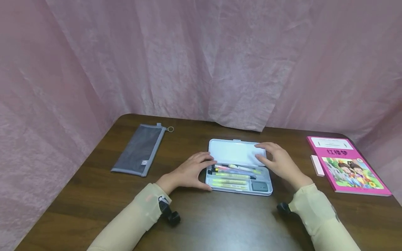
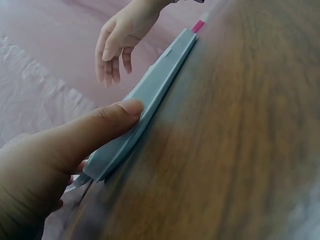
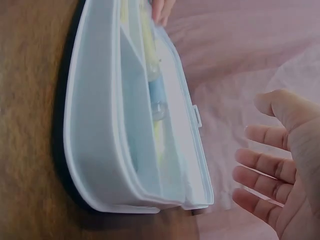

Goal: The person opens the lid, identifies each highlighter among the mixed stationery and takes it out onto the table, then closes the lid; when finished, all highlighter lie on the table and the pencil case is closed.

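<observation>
A light blue pencil case (image 1: 237, 152) lies unfolded on the table, its lid laid back. Several pens, among them yellow highlighters (image 1: 230, 181), fill its long compartments, and a dark grey block (image 1: 260, 186) sits in the front right one. My left hand (image 1: 190, 171) holds the case's left end, fingers near the hinge and thumb against the front wall; the left wrist view shows that thumb (image 2: 132, 107) on the case. Over the lid's right edge hovers my right hand (image 1: 281, 162), fingers relaxed and apart. In the right wrist view the right hand (image 3: 295, 155) holds nothing.
A grey mesh zip pouch (image 1: 138, 150) with a ring lies at the left on the brown table (image 1: 220, 223). To the right are a pink picture book (image 1: 348, 165) and a small white and pink eraser-like block (image 1: 317, 165). A pink curtain (image 1: 201, 62) hangs behind.
</observation>
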Available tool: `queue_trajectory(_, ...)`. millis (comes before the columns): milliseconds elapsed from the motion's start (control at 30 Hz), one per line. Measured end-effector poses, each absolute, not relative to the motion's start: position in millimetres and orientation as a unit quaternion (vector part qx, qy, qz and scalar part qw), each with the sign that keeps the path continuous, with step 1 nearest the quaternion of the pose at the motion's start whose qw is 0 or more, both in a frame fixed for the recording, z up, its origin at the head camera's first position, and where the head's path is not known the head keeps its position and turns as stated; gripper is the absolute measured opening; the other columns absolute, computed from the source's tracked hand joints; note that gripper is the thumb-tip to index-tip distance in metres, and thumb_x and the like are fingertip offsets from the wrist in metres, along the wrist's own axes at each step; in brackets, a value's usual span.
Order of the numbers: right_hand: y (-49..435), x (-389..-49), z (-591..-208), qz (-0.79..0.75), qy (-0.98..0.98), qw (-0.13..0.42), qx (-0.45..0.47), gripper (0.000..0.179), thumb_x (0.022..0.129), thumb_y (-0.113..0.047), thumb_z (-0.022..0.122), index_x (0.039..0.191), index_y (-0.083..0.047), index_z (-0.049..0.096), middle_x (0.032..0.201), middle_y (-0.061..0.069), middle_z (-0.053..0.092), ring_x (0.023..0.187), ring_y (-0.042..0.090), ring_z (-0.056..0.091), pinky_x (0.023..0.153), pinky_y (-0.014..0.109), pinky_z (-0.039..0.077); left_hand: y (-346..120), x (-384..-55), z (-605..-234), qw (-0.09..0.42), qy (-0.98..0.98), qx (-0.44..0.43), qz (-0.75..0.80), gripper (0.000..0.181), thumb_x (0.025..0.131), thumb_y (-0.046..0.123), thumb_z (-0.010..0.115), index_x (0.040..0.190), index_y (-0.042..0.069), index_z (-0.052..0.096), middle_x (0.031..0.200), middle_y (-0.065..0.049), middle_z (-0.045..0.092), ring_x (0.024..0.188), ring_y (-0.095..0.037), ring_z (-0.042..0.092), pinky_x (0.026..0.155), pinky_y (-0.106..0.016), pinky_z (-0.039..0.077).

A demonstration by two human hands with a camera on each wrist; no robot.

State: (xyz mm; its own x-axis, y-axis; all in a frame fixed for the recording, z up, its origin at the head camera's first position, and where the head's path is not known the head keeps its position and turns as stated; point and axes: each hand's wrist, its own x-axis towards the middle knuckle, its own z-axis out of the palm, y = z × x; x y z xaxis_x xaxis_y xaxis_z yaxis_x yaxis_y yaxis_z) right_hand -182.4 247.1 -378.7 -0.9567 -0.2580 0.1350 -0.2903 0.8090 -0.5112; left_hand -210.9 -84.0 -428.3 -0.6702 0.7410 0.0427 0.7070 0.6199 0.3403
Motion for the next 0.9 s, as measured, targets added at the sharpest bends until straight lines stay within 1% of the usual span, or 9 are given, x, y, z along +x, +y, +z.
queue_trajectory(200, 246, -172, -374, 0.276, -0.948, 0.036, 0.152, 0.042, 0.093, -0.028, 0.063, 0.13, -0.009, 0.057, 0.132, 0.018, 0.056, 0.115, 0.037, 0.056, 0.095, 0.058, 0.048, -85, -211, -427, 0.015, 0.895, 0.419, 0.152, 0.089, 0.07, 0.064, 0.074, 0.142, 0.019, 0.047, 0.144, -0.001, 0.042, 0.14, -0.02, 0.032, 0.118, -0.043, 0.028)
queue_trajectory(400, 247, -163, -375, 0.271, -0.948, 0.039, 0.163, 0.043, 0.091, -0.026, 0.065, 0.129, -0.008, 0.058, 0.129, 0.017, 0.058, 0.106, 0.034, 0.06, 0.09, 0.055, 0.051, -85, -210, -427, 0.011, 0.894, 0.42, 0.157, 0.089, 0.07, 0.065, 0.074, 0.142, 0.019, 0.049, 0.14, 0.0, 0.045, 0.134, -0.017, 0.037, 0.114, -0.04, 0.035)
queue_trajectory(567, 248, -157, -377, 0.269, -0.947, 0.036, 0.172, 0.042, 0.089, -0.024, 0.068, 0.127, -0.008, 0.06, 0.124, 0.012, 0.062, 0.097, 0.025, 0.063, 0.085, 0.048, 0.055, -85, -209, -427, 0.01, 0.893, 0.419, 0.164, 0.088, 0.069, 0.064, 0.074, 0.141, 0.019, 0.049, 0.139, -0.001, 0.046, 0.133, -0.018, 0.038, 0.113, -0.041, 0.036)
queue_trajectory(633, 249, -156, -378, 0.267, -0.948, 0.033, 0.171, 0.04, 0.088, -0.023, 0.07, 0.125, -0.01, 0.061, 0.12, 0.009, 0.064, 0.093, 0.02, 0.063, 0.082, 0.042, 0.056, -85, -210, -427, 0.009, 0.893, 0.418, 0.165, 0.088, 0.069, 0.064, 0.075, 0.141, 0.019, 0.049, 0.139, 0.0, 0.046, 0.133, -0.018, 0.039, 0.113, -0.041, 0.036)
queue_trajectory(767, 250, -153, -380, 0.259, -0.948, 0.03, 0.181, 0.035, 0.086, -0.02, 0.071, 0.119, -0.01, 0.064, 0.11, 0.006, 0.066, 0.087, 0.016, 0.06, 0.075, 0.032, 0.055, -85, -211, -428, 0.007, 0.894, 0.416, 0.166, 0.089, 0.068, 0.066, 0.074, 0.14, 0.02, 0.049, 0.139, 0.0, 0.046, 0.132, -0.017, 0.039, 0.113, -0.041, 0.036)
queue_trajectory(900, 252, -150, -385, 0.25, -0.95, 0.028, 0.185, 0.031, 0.085, -0.016, 0.072, 0.115, -0.01, 0.066, 0.103, 0.005, 0.066, 0.085, 0.017, 0.058, 0.072, 0.031, 0.053, -84, -211, -428, 0.006, 0.896, 0.415, 0.159, 0.089, 0.068, 0.068, 0.073, 0.141, 0.021, 0.049, 0.139, 0.001, 0.046, 0.133, -0.016, 0.039, 0.114, -0.04, 0.035)
